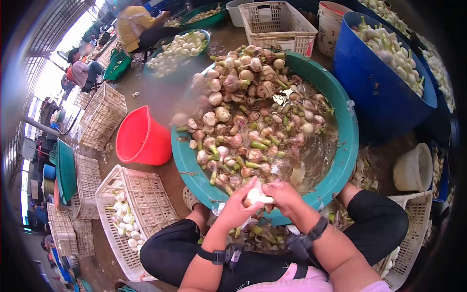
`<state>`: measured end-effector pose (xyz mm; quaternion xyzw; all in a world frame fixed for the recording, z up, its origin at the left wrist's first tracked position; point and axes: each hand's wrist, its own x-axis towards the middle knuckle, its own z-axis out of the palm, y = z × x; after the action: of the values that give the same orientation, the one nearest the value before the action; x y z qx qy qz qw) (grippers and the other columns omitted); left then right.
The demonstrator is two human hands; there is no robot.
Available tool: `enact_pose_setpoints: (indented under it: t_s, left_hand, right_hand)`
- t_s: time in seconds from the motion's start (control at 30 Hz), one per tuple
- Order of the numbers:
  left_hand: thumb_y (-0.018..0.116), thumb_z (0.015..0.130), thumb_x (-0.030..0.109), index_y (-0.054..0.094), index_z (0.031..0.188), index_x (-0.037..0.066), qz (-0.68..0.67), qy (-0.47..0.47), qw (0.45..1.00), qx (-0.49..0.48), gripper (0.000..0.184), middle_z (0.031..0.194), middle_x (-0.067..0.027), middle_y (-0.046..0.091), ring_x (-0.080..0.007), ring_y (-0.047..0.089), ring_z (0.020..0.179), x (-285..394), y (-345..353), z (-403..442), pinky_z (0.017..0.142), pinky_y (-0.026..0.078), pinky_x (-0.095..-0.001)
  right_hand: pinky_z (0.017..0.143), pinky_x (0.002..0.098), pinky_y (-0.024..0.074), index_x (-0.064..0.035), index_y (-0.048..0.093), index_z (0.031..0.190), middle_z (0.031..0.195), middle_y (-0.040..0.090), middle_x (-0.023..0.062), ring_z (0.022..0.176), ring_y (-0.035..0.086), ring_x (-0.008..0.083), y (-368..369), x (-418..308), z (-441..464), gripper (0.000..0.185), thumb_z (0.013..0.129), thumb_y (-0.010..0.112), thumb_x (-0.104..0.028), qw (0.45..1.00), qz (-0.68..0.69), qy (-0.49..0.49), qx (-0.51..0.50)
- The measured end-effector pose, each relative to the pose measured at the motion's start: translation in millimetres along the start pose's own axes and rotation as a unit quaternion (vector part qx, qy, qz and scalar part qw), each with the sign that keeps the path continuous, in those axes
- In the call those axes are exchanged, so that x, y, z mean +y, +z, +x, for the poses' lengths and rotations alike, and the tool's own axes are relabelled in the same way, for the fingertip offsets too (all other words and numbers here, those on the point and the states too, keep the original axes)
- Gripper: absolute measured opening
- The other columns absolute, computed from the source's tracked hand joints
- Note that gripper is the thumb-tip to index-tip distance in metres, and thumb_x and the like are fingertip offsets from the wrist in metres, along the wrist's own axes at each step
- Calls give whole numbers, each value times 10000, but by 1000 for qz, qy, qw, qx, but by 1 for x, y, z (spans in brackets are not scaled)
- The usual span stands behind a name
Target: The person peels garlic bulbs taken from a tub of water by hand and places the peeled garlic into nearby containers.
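Note:
A white garlic bulb is held between my two hands, just above the near rim of a large green tub. My left hand grips the bulb from the left, fingers wrapped round it. From the other side my right hand has its fingers closed at the bulb's stem end; exactly what they pinch is partly hidden. Beyond the hands, many unpeeled garlic bulbs with green stems lie heaped in murky water in the tub. Peeled skins and stem scraps lie below, between my legs.
At left are a red bucket and a white crate holding peeled bulbs. A blue barrel full of garlic stands at right, near a white bucket. Another crate lies beyond the tub. Other people sit working at the far left.

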<state>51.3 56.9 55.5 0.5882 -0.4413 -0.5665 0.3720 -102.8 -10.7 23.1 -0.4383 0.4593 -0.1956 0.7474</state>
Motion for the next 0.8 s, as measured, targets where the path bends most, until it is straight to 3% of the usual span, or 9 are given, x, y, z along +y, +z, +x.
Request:
enact_pose_setpoints:
  t_s: [0.1, 0.17, 0.2, 0.3, 0.33, 0.4, 0.5, 0.67, 0.8]
  left_hand:
    - [643, 746, 84, 456, 1245, 74, -4, 67, 997, 22, 533, 1244, -148, 439, -186, 483, 1057, 10, -2, -3, 893, 393, -292]
    - [608, 749, 31, 453, 1238, 71, 450, 295, 838, 93, 514, 1210, -157, 474, -226, 493, 1083, 20, -4, -2, 925, 382, -338]
    - [608, 749, 31, 453, 1238, 71, 449, 293, 839, 91, 514, 1210, -157, 474, -226, 493, 1083, 15, -1, -2, 925, 382, -338]
    - [567, 788, 11, 487, 1180, 45, 196, 209, 953, 101, 401, 1176, -150, 508, -255, 511, 1073, 2, 12, -1, 901, 409, -362]
    - [551, 811, 23, 506, 1116, 41, -119, 139, 973, 141, 309, 1145, -135, 529, -244, 523, 1055, 2, 13, 2, 875, 429, -346]
    - [515, 862, 67, 498, 955, 65, -510, 83, 848, 119, 95, 1083, -113, 561, -195, 541, 1022, -9, 3, 2, 833, 460, -280]
    - [506, 868, 79, 460, 897, 87, -534, 25, 798, 278, 55, 1065, -116, 562, -181, 530, 1034, -4, -11, 0, 882, 435, -287]
    - [606, 764, -19, 13, 1386, 82, -403, 144, 900, 82, 866, 1252, -162, 423, -230, 428, 1152, 4, 20, 12, 962, 356, -363]
    - [573, 785, -44, 156, 1355, 33, -384, 63, 911, 138, 710, 1157, -164, 488, -199, 508, 1031, 11, 11, 9, 891, 419, -305]
  right_hand:
    - [466, 267, 467, -20, 601, 885, 752, 624, 62, 592, 582, 143, -2, -15, 2, 201, 859, 541, -210, 965, 208, 156, -34]
    - [474, 254, 463, -43, 612, 869, 743, 616, 41, 644, 578, 119, -1, -23, 1, 204, 855, 552, -237, 989, 104, 105, -9]
    - [496, 237, 473, -41, 598, 924, 781, 619, 40, 645, 583, 119, 0, -27, 0, 212, 866, 536, -236, 992, 84, 89, -27]
    - [534, 229, 480, -44, 569, 995, 848, 619, 45, 685, 589, 118, 0, -23, 0, 232, 875, 521, -236, 956, 280, 41, -79]
    - [558, 225, 481, -55, 538, 1041, 898, 607, 46, 724, 593, 132, 2, -29, -8, 237, 891, 486, -231, 920, 385, 22, -69]
    - [568, 233, 485, -60, 532, 1037, 907, 603, 48, 748, 594, 142, 1, -31, -15, 230, 898, 469, -232, 905, 422, -7, -44]
    - [590, 263, 484, -75, 514, 998, 921, 599, 59, 777, 594, 168, -23, -26, -9, 200, 922, 413, -231, 886, 461, -37, 39]
    - [538, 242, 473, -18, 526, 1022, 881, 602, 54, 703, 580, 120, -12, -24, -4, 250, 920, 428, -225, 962, 267, -66, -1]
    - [552, 246, 473, -8, 514, 1049, 873, 600, 50, 702, 570, 105, -1, -29, -6, 254, 916, 440, -211, 951, 304, -41, -48]
